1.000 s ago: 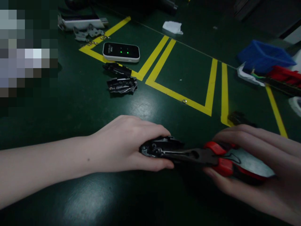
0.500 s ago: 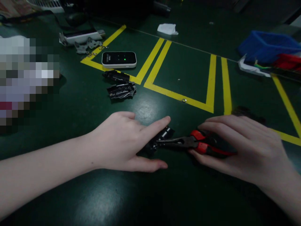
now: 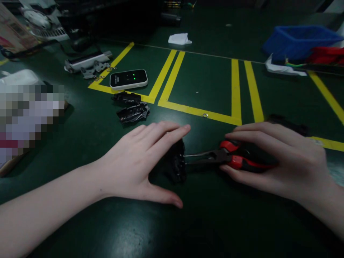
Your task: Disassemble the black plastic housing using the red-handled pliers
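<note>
the black part (image 3: 178, 163) lies on the dark green surface (image 3: 134, 229), just left of the pliers (image 3: 223, 156), at their tips. it looks dark and irregular, with small glints along its right edge; its finer detail is blurred and partly hidden by fingers. the pliers have red and black handles, a dark metal head and long narrow jaws standing slightly apart. the right hand (image 3: 285, 157) is closed around their handles. the left hand (image 3: 145, 161) is spread wide, thumb well away from the fingers, around the part; whether it touches the part cannot be told. beyond the pliers and to their left, a small ring (image 3: 205, 115) rests on yellow tape (image 3: 188, 106), and farther left lies a black metal assembly (image 3: 133, 113).
</note>
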A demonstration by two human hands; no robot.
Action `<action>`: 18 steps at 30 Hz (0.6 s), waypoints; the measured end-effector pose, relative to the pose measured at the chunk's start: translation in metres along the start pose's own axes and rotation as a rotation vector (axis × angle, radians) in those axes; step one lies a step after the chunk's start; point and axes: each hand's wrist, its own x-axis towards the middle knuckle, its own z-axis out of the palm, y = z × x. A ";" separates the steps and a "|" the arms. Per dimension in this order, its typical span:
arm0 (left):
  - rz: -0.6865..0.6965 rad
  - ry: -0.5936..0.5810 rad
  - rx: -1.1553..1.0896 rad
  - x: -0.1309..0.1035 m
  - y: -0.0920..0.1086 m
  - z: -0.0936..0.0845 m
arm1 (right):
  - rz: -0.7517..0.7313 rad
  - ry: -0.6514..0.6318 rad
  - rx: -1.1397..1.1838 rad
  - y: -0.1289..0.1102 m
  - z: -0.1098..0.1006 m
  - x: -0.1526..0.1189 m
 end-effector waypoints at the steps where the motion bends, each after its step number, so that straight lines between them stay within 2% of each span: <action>1: 0.002 -0.032 0.006 0.000 0.001 0.002 | 0.026 -0.002 0.021 -0.001 0.000 0.000; 5: -0.029 -0.077 -0.032 0.002 0.005 0.008 | 0.021 0.011 0.060 -0.002 0.003 0.001; 8: -0.077 -0.065 -0.109 0.003 0.006 0.009 | 0.022 0.015 0.060 -0.003 0.004 0.000; 13: -0.147 -0.057 -0.192 0.003 0.005 0.006 | 0.106 0.012 0.044 -0.007 0.001 -0.004; 18: -0.156 -0.068 -0.213 0.004 0.007 0.006 | 0.077 -0.015 -0.008 -0.007 0.000 -0.004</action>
